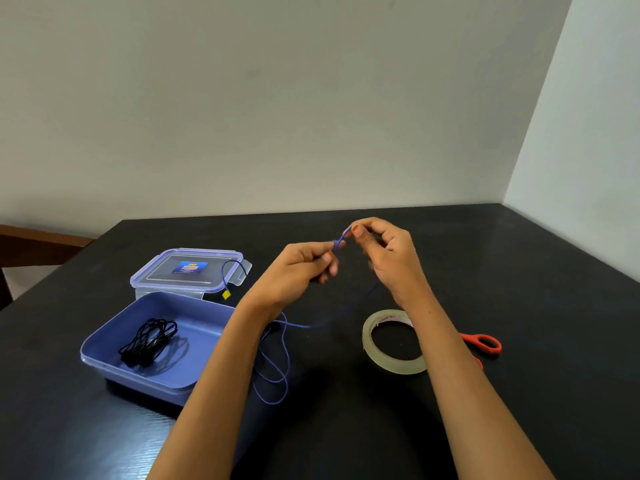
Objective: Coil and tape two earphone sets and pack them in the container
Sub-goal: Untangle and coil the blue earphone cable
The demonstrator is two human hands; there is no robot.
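A blue earphone cable [277, 358] trails in loose loops on the black table [519, 271], and its upper end is pinched between both hands. My left hand [298, 268] and my right hand [384, 258] are raised above the table and hold a short stretch of the cable between their fingertips. One end of the cable with a small yellow piece [226, 294] lies over the container lid [187, 270]. A coiled black earphone set [150, 341] rests inside the open blue container [104, 344] at the left.
A roll of clear tape [391, 362] lies on the table under my right forearm. Red-handled scissors [485, 342] lie just right of it, partly hidden by the arm. Walls stand close behind and to the right of the table.
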